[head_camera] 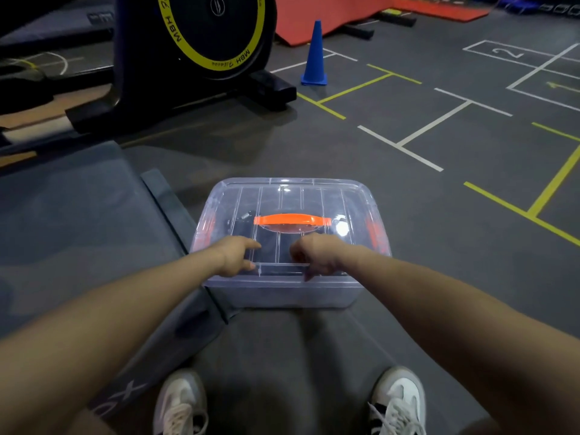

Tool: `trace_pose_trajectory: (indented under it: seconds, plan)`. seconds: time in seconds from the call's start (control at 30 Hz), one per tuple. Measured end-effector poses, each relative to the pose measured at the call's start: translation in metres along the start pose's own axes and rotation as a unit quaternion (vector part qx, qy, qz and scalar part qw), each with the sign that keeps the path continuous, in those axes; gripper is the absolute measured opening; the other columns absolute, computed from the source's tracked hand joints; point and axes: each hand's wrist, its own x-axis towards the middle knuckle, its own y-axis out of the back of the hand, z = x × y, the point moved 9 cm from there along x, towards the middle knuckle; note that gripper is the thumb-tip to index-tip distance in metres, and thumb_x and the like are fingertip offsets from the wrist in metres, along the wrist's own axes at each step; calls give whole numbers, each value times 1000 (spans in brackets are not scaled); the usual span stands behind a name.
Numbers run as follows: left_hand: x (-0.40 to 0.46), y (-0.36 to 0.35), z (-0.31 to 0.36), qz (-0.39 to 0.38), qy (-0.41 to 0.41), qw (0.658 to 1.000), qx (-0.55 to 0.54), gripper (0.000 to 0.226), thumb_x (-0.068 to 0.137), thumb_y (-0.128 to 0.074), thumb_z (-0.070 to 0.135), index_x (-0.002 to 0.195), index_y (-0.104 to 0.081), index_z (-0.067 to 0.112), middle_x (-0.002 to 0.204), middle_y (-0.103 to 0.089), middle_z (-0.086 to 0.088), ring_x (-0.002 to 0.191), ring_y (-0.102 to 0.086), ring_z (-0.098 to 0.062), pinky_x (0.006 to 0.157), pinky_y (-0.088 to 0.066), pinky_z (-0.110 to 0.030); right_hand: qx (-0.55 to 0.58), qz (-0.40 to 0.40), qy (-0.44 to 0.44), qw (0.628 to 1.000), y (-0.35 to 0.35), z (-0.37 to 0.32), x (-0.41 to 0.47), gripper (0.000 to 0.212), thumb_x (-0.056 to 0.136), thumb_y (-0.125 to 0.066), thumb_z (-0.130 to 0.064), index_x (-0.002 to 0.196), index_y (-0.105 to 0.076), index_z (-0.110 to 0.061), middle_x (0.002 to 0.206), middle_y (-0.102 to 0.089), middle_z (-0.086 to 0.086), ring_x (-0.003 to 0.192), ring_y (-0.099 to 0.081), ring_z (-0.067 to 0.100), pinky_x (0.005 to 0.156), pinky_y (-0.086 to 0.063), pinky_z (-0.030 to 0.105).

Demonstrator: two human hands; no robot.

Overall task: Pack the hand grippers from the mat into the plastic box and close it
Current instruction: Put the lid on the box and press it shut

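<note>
Box sits on the floor just beside the mat, lid laid on top, orange handle centred. Dark shapes, likely the grippers, are seen through the lid; none is seen on the mat.

Left hand and right hand are curled over the lid's near edge, pressing, not clasping. Seating of the near rim cannot be confirmed.

Pressure is best applied evenly at both corners, then the orange side latches checked.
</note>
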Motion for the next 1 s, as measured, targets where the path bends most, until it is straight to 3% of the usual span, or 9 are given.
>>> trace_pose_trajectory:
  seconds: [0.1, 0.2, 0.33, 0.47, 0.8, 1.0]
  plan:
    - [1, 0, 2, 1, -4, 1000, 16, 57, 91, -57, 28, 144, -34, 23, 147, -42, -4, 132, -44, -24, 111, -35, -34, 13, 0, -1, 1000, -2, 2, 0, 36, 75, -76, -19, 106, -59, -9, 108, -64, 9, 85, -48, 19, 71, -36, 28]
    - [0, -6, 6, -12, -19, 999, 29, 66, 92, -54, 34, 148, -23, 21, 157, -23, -1, 141, -31, -24, 116, -28, -36, 18, 0, 3, 1000, -3, 2, -1, 43, 76, -75, -19, 114, -57, -10, 109, -58, 8, 94, -52, 24, 76, -40, 30]
    - [0, -17, 11, -44, -33, 997, 47, 77, 92, -52, 37, 151, -4, 22, 160, 4, 0, 148, -7, -23, 121, -14, -37, -11, 17, -17, 1000, -1, 11, -1, 62, 80, -71, -29, 135, -44, -23, 139, -37, 10, 129, -38, 30, 106, -38, 40]
    - [5, -13, 13, -35, -34, 997, 65, 77, 93, -53, 34, 151, -3, 23, 160, 4, 0, 148, -8, -25, 121, -14, -35, -32, -14, -14, 999, -3, 16, 0, 66, 85, -65, -23, 144, -35, -23, 150, -31, 11, 135, -37, 32, 112, -34, 39]
    - [-1, -17, 9, -66, -48, 991, 102, 75, 90, -56, 36, 150, -12, 24, 160, -1, 2, 146, -17, -24, 119, -21, -35, -19, -44, 9, 999, -8, 12, -3, 61, 84, -68, -20, 140, -43, -25, 141, -50, 3, 128, -48, 25, 108, -38, 35]
    - [-9, -33, 15, -64, -44, 988, 135, 79, 93, -54, 24, 150, 0, 20, 160, 7, -5, 148, -7, -26, 119, -18, -35, -60, -66, 13, 996, -25, 15, -14, 70, 88, -62, -17, 148, -27, -25, 159, -17, -1, 141, -30, 26, 115, -25, 37]
